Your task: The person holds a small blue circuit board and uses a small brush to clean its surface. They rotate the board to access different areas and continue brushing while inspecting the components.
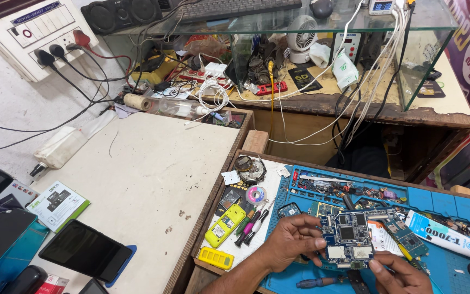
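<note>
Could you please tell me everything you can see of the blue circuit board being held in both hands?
The circuit board is a bare blue rectangle, studded with dark square chips and silvery metal shields. It faces up, roughly flat, above the blue work mat. The left hand pinches its left edge; the right hand grips its lower right corner.

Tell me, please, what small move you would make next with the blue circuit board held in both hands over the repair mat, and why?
Probably lower the blue circuit board onto a bare patch of the blue repair mat. The left hand pinches its left edge and the right hand its bottom edge, so neither hand is free for the screwdrivers lying beside the yellow phone.
</note>
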